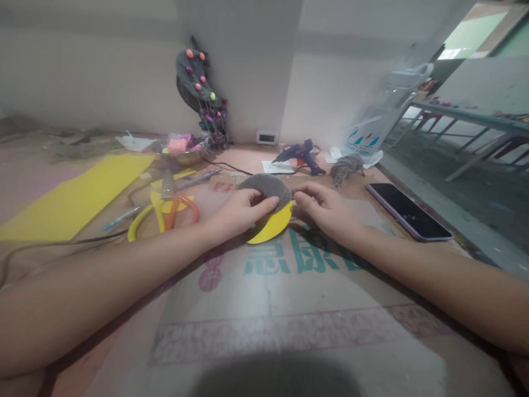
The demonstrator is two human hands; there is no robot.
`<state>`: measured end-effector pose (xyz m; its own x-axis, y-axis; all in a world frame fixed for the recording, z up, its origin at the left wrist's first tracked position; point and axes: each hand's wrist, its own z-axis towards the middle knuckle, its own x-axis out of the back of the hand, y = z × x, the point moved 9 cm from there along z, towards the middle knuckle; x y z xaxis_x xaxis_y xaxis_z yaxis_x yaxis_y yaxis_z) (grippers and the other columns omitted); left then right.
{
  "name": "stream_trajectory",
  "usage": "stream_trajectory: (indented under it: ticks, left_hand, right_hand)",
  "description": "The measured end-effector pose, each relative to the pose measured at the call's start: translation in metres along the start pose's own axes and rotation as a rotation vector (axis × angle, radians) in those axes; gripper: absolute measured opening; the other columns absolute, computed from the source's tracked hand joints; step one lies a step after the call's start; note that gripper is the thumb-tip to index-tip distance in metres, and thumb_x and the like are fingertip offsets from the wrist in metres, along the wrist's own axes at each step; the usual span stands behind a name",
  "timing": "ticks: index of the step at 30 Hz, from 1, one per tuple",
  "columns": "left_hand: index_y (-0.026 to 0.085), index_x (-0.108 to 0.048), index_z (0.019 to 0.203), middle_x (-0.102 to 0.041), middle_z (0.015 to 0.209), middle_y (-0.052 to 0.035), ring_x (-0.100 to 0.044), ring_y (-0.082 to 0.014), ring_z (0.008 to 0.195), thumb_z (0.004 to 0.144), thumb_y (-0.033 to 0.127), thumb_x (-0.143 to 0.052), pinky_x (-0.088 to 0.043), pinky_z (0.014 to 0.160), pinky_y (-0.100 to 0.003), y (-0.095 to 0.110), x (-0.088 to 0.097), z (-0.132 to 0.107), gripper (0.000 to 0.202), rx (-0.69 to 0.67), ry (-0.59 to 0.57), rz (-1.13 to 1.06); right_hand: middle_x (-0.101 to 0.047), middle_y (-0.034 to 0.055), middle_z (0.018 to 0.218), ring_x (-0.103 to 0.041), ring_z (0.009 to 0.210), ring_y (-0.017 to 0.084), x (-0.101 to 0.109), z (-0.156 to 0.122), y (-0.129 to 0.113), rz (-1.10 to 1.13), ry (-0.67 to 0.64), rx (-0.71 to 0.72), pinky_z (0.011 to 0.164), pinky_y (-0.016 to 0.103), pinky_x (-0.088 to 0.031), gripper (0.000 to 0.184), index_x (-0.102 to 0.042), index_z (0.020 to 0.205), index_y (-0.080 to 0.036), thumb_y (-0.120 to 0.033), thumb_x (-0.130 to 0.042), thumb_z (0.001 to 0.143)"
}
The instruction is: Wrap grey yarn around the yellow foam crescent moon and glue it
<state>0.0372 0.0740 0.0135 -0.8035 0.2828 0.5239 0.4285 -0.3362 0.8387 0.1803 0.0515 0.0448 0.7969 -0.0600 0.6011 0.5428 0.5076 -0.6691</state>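
My left hand (237, 214) grips a round piece, its thumb lying across the front. Grey yarn (264, 186) covers the upper part of this piece in close rows. Lower down, a bare yellow crescent (273, 225) shows. At the right edge of the piece, my right hand (320, 208) has its thumb and fingers drawn together in a pinch. What lies between those fingertips, if anything, is too small to tell. Beneath both hands is a printed cardboard sheet (264, 298).
Orange- and yellow-handled scissors (176, 212) and a yellow sheet (91, 193) lie left. Behind are a glue gun (303, 156), a grey yarn bundle (347, 168) and a bowl (179, 159). A phone (409, 212) lies right. A decorated grey crescent (194, 82) leans against the wall.
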Motion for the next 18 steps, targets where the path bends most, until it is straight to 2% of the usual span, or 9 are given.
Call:
stream_trajectory:
  ticks: [3, 7, 11, 14, 18]
  left_hand:
    - [0.015, -0.058, 0.066, -0.057, 0.061, -0.0007, -0.049, -0.0116, 0.055, 0.082, 0.06, -0.052, -0.034, 0.049, -0.024, 0.0, 0.0, 0.0, 0.048, -0.013, -0.002, 0.028]
    - [0.015, -0.059, 0.066, -0.059, 0.061, -0.0012, -0.052, -0.0122, 0.056, 0.083, 0.061, -0.049, -0.037, 0.051, -0.024, 0.002, -0.004, 0.0, 0.05, -0.041, -0.05, -0.007]
    - [0.015, -0.068, 0.082, -0.071, 0.078, -0.0056, -0.063, -0.0179, 0.07, 0.078, 0.062, -0.057, -0.045, 0.061, -0.027, -0.005, -0.005, 0.0, 0.048, 0.026, -0.063, -0.003]
    - [0.017, -0.071, 0.092, -0.074, 0.094, -0.0072, -0.066, -0.0224, 0.084, 0.076, 0.062, -0.057, -0.047, 0.069, -0.029, -0.008, -0.003, 0.0, 0.05, 0.044, -0.04, 0.041]
    - [0.016, -0.071, 0.093, -0.073, 0.093, -0.0074, -0.065, -0.0226, 0.083, 0.076, 0.064, -0.055, -0.047, 0.069, -0.03, -0.009, -0.003, -0.001, 0.052, 0.057, -0.05, 0.06]
  right_hand:
    - [-0.068, 0.0049, 0.088, -0.061, 0.083, 0.019, 0.001, 0.0, -0.001, -0.039, 0.02, -0.002, 0.074, 0.03, -0.045, 0.018, -0.064, 0.09, -0.017, -0.032, -0.055, 0.087]
    - [-0.067, 0.0035, 0.082, -0.061, 0.08, 0.019, 0.001, 0.0, -0.004, -0.099, 0.023, 0.019, 0.072, 0.03, -0.044, 0.016, -0.062, 0.08, -0.018, -0.029, -0.054, 0.087]
    - [-0.066, 0.0036, 0.082, -0.06, 0.079, 0.018, -0.003, -0.002, -0.009, -0.125, -0.009, 0.093, 0.073, 0.03, -0.044, 0.016, -0.061, 0.08, -0.018, -0.028, -0.054, 0.088]
    - [-0.065, 0.0031, 0.081, -0.059, 0.08, 0.017, -0.006, -0.003, -0.015, -0.13, -0.028, 0.176, 0.074, 0.029, -0.043, 0.015, -0.06, 0.079, -0.018, -0.029, -0.054, 0.088]
    - [-0.064, 0.0026, 0.079, -0.058, 0.077, 0.017, -0.006, -0.003, -0.014, -0.122, -0.042, 0.143, 0.073, 0.029, -0.043, 0.016, -0.059, 0.077, -0.018, -0.029, -0.054, 0.087]
